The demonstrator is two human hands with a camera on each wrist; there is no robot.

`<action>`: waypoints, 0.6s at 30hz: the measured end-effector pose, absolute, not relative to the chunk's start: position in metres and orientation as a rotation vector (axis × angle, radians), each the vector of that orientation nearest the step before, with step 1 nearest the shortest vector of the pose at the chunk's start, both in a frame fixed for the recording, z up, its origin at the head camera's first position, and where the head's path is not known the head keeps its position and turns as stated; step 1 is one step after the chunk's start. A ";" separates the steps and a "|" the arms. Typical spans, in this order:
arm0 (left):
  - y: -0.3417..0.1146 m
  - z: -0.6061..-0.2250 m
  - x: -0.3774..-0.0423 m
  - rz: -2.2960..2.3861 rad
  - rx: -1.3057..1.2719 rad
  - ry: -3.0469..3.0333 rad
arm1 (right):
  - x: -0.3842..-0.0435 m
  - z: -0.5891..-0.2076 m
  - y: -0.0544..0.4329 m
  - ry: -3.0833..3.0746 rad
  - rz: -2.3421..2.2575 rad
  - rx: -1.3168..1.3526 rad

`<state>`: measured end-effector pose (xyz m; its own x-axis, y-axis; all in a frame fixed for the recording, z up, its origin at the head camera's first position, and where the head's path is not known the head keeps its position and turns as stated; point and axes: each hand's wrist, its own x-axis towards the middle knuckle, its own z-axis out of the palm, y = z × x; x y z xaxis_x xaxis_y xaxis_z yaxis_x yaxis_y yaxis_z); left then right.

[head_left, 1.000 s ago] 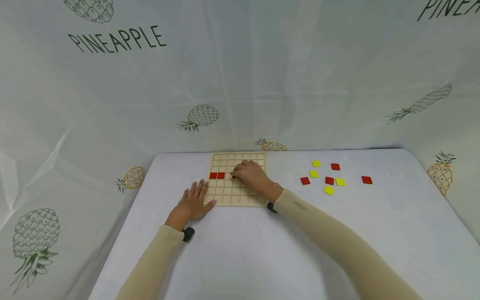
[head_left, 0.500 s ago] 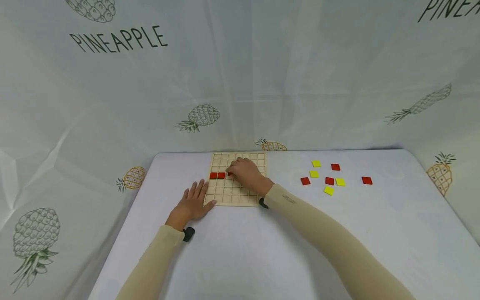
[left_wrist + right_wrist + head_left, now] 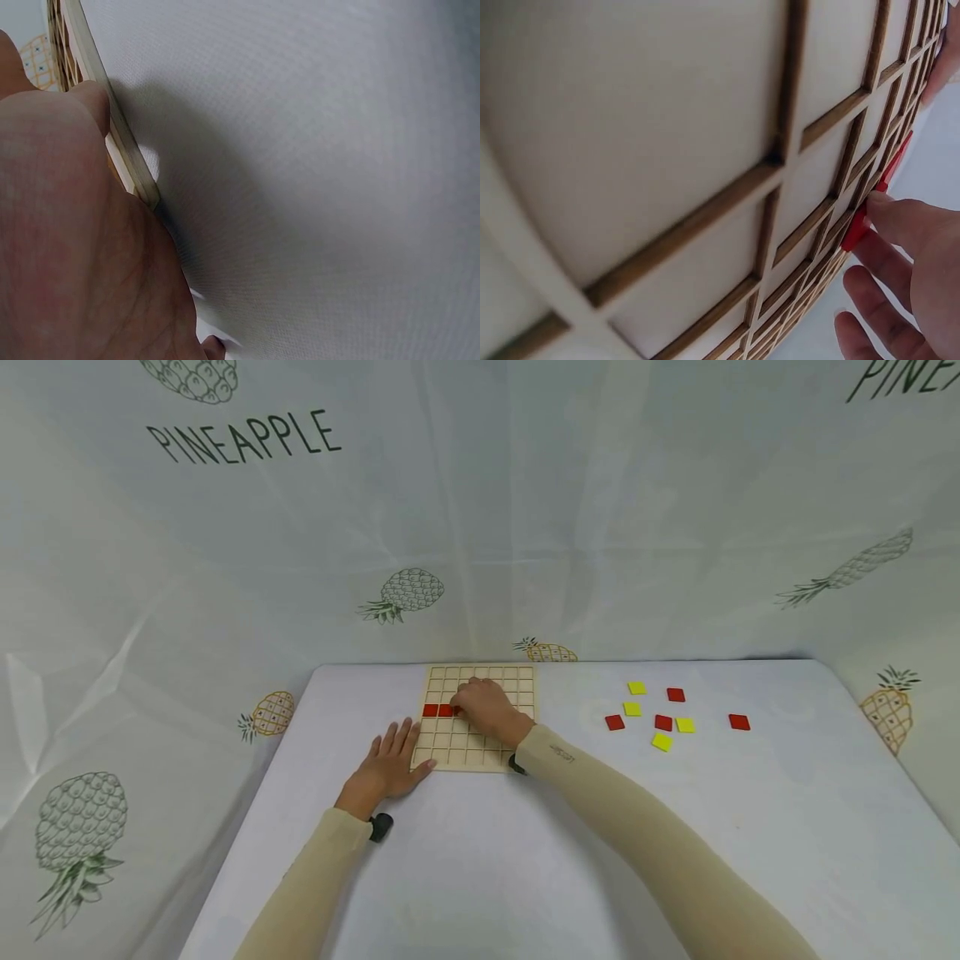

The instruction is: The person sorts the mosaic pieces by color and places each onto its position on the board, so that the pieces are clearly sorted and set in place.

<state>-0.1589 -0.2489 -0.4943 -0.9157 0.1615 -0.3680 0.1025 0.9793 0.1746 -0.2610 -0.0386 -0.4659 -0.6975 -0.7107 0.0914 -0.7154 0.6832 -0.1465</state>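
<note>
A wooden grid board (image 3: 465,758) lies flat on the white table, with two red square tiles (image 3: 438,710) side by side in cells at its left edge. Over the board, my right hand (image 3: 491,708) pinches another red tile (image 3: 854,232) between thumb and index finger, low over the cell just right of that pair. My left hand (image 3: 388,768) rests palm down with fingers spread at the board's lower left corner. Its thumb (image 3: 93,101) touches the board's front edge in the left wrist view.
Right of the board, several loose red tiles (image 3: 676,695) and yellow tiles (image 3: 662,742) lie scattered on the table (image 3: 495,860). Behind the table hangs a pale curtain (image 3: 480,527) printed with pineapples.
My right hand has slid slightly left with the red tile, bringing it close to the two tiles in the board. The left hand stays in place.
</note>
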 end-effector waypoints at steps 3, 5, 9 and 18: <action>-0.249 -0.495 -0.159 0.215 0.192 2.742 | -0.261 -0.466 -0.040 -2.875 0.257 1.201; -0.249 -0.496 -0.159 0.208 0.191 2.745 | -0.261 -0.465 -0.039 -2.883 0.262 1.189; -0.249 -0.498 -0.161 0.193 0.179 2.747 | -0.260 -0.464 -0.036 -2.892 0.292 1.160; -0.250 -0.499 -0.160 0.206 0.173 2.740 | -0.253 -0.465 -0.031 -2.899 0.161 1.200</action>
<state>-0.1603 -0.2503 -0.4987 -0.9180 0.1486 -0.3677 0.0920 0.9817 0.1670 -0.2533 -0.0313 -0.4647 -0.7081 -0.7050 0.0393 -0.7050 0.7028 -0.0948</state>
